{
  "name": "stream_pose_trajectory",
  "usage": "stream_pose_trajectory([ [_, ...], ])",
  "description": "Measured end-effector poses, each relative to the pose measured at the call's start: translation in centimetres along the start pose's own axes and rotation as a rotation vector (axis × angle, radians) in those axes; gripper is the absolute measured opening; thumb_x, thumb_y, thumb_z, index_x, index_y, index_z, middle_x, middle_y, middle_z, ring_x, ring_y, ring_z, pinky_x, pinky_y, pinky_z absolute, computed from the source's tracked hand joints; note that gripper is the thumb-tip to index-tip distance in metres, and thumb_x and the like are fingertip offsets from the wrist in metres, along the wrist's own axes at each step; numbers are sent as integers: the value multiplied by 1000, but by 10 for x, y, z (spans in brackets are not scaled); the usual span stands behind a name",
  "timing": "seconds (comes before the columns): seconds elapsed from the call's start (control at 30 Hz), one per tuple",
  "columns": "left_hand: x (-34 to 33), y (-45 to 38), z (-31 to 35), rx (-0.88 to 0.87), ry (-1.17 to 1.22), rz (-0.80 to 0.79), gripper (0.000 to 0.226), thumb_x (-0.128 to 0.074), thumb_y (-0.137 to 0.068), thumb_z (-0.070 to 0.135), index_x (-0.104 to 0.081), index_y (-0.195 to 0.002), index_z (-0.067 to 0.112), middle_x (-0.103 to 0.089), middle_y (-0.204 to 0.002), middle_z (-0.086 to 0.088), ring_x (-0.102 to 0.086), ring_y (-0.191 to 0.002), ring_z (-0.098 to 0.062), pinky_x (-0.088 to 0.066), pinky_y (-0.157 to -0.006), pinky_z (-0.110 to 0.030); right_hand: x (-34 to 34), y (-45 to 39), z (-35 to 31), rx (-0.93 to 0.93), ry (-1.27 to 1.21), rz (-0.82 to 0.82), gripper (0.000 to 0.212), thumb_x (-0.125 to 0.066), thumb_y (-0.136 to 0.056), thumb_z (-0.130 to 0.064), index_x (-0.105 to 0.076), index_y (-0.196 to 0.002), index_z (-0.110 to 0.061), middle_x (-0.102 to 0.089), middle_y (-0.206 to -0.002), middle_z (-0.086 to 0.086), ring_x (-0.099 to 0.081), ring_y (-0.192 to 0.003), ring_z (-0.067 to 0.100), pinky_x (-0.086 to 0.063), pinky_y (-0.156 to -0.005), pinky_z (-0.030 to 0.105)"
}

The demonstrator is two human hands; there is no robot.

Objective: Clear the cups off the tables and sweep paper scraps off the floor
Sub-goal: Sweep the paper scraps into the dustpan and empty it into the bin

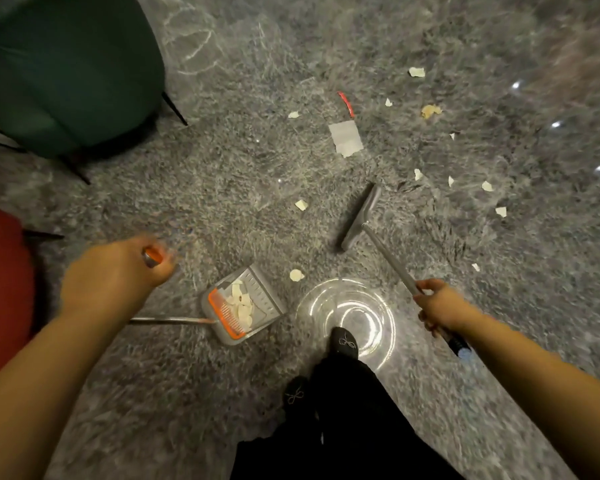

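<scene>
At the far left edge a red seat [0,289] fills the near side and a teal chair [66,67] on thin dark legs fills the far corner; between them a strip of grey carpet [222,188] runs out to the frame's edge.

The left hand [118,271] is curled round the orange-tipped top of a long metal handle [167,320], which runs right and down to the dustpan [245,306]. The dustpan is a clear grey tray with an orange comb along its near-left edge, resting on the carpet near the person's feet, and several pale paper scraps [241,304] already lie in it. Its open lip faces the far right, and one round scrap [296,275] lies on the carpet just beyond that lip.

Right of the dustpan two dark shoes show; the forward shoe [343,341] stands over bright ring-shaped reflections on the floor.

The right hand [444,310] grips the broom shaft [388,258], fingers wrapped round it. The grey broom head [361,216] rests on the carpet, well apart from the dustpan, with open carpet between them holding one more scrap [301,204].

Farther out lie a larger white paper piece [346,138] with a red strip [347,103] just behind it, and loose small scraps [487,186] are spread across the right side out to the far edge.
</scene>
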State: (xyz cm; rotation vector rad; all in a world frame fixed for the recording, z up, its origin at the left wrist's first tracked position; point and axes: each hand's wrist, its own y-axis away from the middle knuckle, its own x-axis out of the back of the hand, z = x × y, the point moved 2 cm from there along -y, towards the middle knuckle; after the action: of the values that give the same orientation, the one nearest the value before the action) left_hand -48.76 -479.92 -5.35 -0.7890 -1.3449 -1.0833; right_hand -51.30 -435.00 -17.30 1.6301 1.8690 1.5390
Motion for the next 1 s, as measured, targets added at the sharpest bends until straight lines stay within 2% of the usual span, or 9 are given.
stream_pose_trajectory([
  [0.1,-8,-9,-4,28,-42,-45,19,-69,-83,46,-60,-75,31,-70,-85,-15,-64,-79,-37,-38,-61,-32,1,-18,-15,-3,70,-30,35,-44,-100,-13,-41,-136,-12,-51,-62,15,-43,-42,23,-36,-34,22],
  [0.17,-11,-17,-4,35,-47,-43,17,-69,-82,47,-64,-81,30,-70,-86,-15,-64,-80,-38,-38,-61,-32,-1,-27,-21,-8,139,-53,33,-44,-101,-16,-42,-134,-12,-52,-63,16,-46,-43,24,-38,-37,25],
  [0.33,-14,-33,0,50,-35,-14,22,-69,-83,46,-55,-75,31,-70,-84,-17,-64,-80,-38,-39,-61,-33,-27,-34,-23,-32,233,-181,26,-41,-102,-19,-43,-128,-15,-51,-62,14,-45,-40,21,-38,-37,22],
  [0.5,-16,-37,2,62,-55,0,24,-67,-84,46,-57,-74,28,-69,-80,-16,-64,-79,-37,-40,-60,-32,-76,-18,-11,-28,241,-320,18,-38,-101,-20,-44,-119,-22,-44,-58,8,-38,-35,16,-35,-40,19],
  [0.67,-18,-24,-3,31,-28,19,21,-66,-86,44,-65,-83,24,-67,-76,-12,-62,-75,-36,-42,-59,-33,-111,4,-10,-13,178,-448,22,-40,-101,-26,-43,-123,-31,-44,-62,6,-37,-37,14,-33,-42,19],
  [0.87,-17,6,-28,64,34,29,23,-68,-86,44,-69,-86,22,-67,-73,-13,-60,-69,-36,-42,-56,-32,-132,35,-11,44,143,-477,27,-41,-101,-24,-43,-127,-28,-44,-62,7,-37,-36,13,-32,-38,17],
  [1.0,-15,19,-45,151,135,40,21,-65,-87,47,-66,-82,27,-57,-65,-2,-51,-63,-28,-39,-55,-31,-124,47,-23,108,134,-426,22,-43,-101,-24,-45,-123,-28,-44,-61,8,-37,-35,13,-32,-37,17],
])
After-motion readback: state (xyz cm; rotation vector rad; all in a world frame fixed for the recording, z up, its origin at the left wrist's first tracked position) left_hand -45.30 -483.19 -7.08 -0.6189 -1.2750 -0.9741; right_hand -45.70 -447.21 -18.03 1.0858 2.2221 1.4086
